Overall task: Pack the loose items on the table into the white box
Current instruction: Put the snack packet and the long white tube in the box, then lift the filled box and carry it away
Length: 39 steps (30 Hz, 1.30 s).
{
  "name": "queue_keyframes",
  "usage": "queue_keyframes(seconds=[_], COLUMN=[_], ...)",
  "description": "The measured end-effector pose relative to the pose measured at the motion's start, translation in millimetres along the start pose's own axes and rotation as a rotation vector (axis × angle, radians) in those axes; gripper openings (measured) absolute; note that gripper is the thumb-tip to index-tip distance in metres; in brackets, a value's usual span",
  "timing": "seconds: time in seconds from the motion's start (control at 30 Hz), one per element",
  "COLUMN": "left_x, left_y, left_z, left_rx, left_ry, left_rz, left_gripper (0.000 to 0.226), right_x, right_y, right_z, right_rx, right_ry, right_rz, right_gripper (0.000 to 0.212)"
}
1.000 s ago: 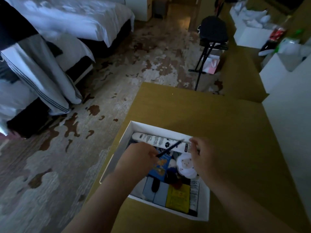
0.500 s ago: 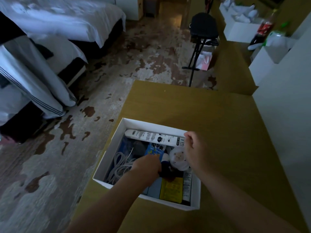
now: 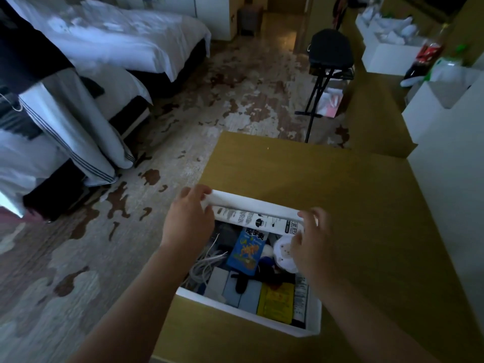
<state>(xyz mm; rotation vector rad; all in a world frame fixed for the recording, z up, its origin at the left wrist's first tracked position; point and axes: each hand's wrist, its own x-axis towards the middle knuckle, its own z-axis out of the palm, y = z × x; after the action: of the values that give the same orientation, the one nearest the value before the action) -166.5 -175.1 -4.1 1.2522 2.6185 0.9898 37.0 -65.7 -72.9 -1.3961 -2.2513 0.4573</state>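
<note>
Up out of the box comes the left hand — fingers curled over its far rim; right hand fingers pinch the other corner, tube just beneath them.

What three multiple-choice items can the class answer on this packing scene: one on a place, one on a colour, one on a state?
1. Where in the white box does the printed tube lie?
A along the far wall; B along the near wall; C standing upright in the middle.

2. What colour is the packet by the box's near right corner?
A red; B yellow; C green.

3. What are the left hand and right hand doing?
A resting open, touching nothing; B lifting the tube out; C gripping the box's far corners.

Answers:
1 A, the tube runs just under the far rim.
2 B, it shows yellow against the near wall.
3 C, fingers curl over the rim at each far corner.
</note>
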Motion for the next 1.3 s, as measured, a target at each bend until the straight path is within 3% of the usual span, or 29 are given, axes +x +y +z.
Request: queue_keyframes(seconds=[0.1, 0.2, 0.27, 0.37, 0.47, 0.57, 0.7, 0.83, 1.3], left_x=[14.1, 8.1, 0.4, 0.3, 14.2, 26.1, 18.3, 22.0, 19.2], left_y=[-26.3, -46.3, -58.5, -69.3, -76.8, -86.1, -89.4, -89.4, -83.2], left_z=[15.9, 34.8, 41.8, 44.3, 39.1, 34.3, 44.6, 48.5, 43.3], left_rx=[0.180, 0.268, 0.263, 0.187, 0.105, 0.063, 0.055, 0.160, 0.206], left_ry=[-0.252, -0.375, -0.331, -0.306, -0.389, -0.506, -0.470, -0.476, -0.366], left_rz=[-0.220, -0.263, -0.277, -0.256, -0.233, -0.256, -0.316, -0.336, -0.375], left_gripper=[0.057, 0.048, 0.057, 0.069, 0.060, 0.048, 0.041, 0.024, 0.023], right_x=[-11.1, -6.2, 1.0, 5.8, 7.7, 9.9, -12.3, -18.2, -16.4], right_y=[4.1, 7.3, 6.3, 7.8, 4.2, 1.3, 8.0, 11.1, 18.5], right_z=[7.8, 7.8, 6.3, 5.9, 2.4, -7.4, -9.4, -4.4, -8.6], right_rx=[-0.194, 0.019, 0.173, 0.146, 0.141, 0.209, 0.109, 0.089, 0.223], right_ry=[-0.075, -0.112, -0.120, -0.109, -0.130, -0.159, -0.357, -0.351, -0.414], right_rz=[0.074, 0.368, 0.490, 0.536, 0.536, 0.615, 0.798, 0.802, 0.812], right_gripper=[0.083, 0.095, 0.081, 0.064, 0.057, 0.037, 0.014, 0.008, 0.015])
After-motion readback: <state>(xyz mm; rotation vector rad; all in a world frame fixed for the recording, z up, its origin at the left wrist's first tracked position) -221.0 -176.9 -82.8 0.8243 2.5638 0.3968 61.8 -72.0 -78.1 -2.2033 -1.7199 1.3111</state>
